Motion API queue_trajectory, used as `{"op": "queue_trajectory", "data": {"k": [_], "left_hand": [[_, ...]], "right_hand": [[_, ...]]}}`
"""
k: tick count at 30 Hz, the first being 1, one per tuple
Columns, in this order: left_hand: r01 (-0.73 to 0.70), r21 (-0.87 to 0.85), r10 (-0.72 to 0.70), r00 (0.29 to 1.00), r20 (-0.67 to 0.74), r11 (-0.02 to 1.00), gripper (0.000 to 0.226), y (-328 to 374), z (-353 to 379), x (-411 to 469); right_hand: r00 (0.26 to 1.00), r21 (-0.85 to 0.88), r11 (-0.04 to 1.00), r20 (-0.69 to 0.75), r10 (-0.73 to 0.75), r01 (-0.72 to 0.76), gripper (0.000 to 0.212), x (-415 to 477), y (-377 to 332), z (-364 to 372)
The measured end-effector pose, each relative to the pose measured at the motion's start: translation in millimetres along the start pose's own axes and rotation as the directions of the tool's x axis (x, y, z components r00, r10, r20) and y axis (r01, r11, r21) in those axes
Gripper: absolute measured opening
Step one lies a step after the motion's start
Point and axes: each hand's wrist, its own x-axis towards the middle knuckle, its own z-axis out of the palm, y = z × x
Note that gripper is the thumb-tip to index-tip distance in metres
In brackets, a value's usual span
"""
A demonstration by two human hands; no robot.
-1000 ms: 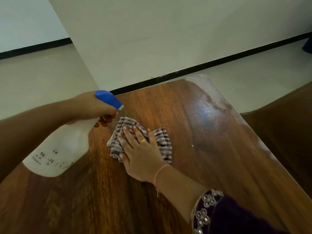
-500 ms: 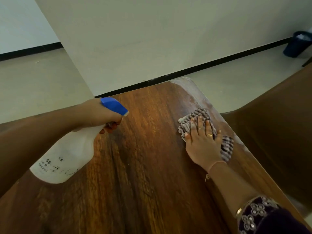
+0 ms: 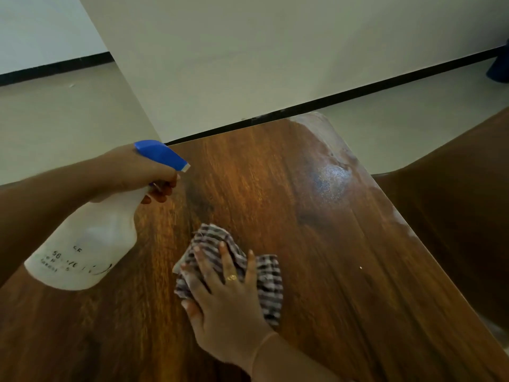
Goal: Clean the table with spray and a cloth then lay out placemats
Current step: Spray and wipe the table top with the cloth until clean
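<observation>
A dark wooden table (image 3: 344, 285) fills the lower view. My left hand (image 3: 132, 172) grips a white spray bottle (image 3: 88, 244) with a blue nozzle, held tilted above the table's left part, nozzle pointing right. My right hand (image 3: 223, 299) lies flat on a checked purple-and-white cloth (image 3: 264, 279), pressing it on the tabletop near the middle. A patch of fine spray droplets (image 3: 330, 180) glistens near the far right corner. No placemats are in view.
A white wall with a black skirting strip (image 3: 358, 92) runs behind the table's far edge. A second brown wooden surface (image 3: 454, 216) stands to the right across a gap. A dark blue object (image 3: 500, 67) sits on the floor at far right.
My right hand slid the cloth from the middle out to the far right edge, then back toward me to the middle. A wet spray patch now shows near the far right corner. The bottle stayed put.
</observation>
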Motion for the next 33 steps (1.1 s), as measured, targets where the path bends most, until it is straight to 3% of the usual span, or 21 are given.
{"op": "queue_trajectory", "data": {"k": [4,9,16,19,23,26,33], "left_hand": [[0.067,-0.017,-0.067,0.998,0.009,0.998,0.013,-20,-5,6],[0.113,0.013,-0.114,0.989,0.094,0.993,0.029,-31,-2,11],[0.007,0.005,-0.008,0.994,0.108,1.000,0.019,-24,15,2],[-0.025,0.013,0.024,0.993,0.114,1.000,0.015,-16,26,-6],[-0.062,0.009,0.061,0.993,0.106,0.998,0.011,2,40,-16],[-0.106,0.035,0.102,0.991,0.082,0.994,0.012,21,48,-15],[-0.272,-0.022,0.272,0.962,-0.024,0.962,0.019,84,61,19]], "right_hand": [[0.998,0.017,1.000,-0.068,-0.002,0.003,0.054,42,30,-7],[0.947,-0.069,0.948,-0.103,0.303,-0.311,0.052,58,109,-24],[0.825,-0.087,0.821,-0.084,0.559,-0.565,0.056,-17,147,-35],[0.842,-0.040,0.842,-0.064,0.535,-0.538,0.058,-43,118,-30],[0.943,-0.030,0.943,-0.037,0.330,-0.331,0.055,-61,67,-23],[0.971,-0.058,0.969,-0.020,0.240,-0.240,0.054,-59,76,-21],[0.909,-0.173,0.892,-0.078,0.409,-0.417,0.057,-42,153,-35]]}}
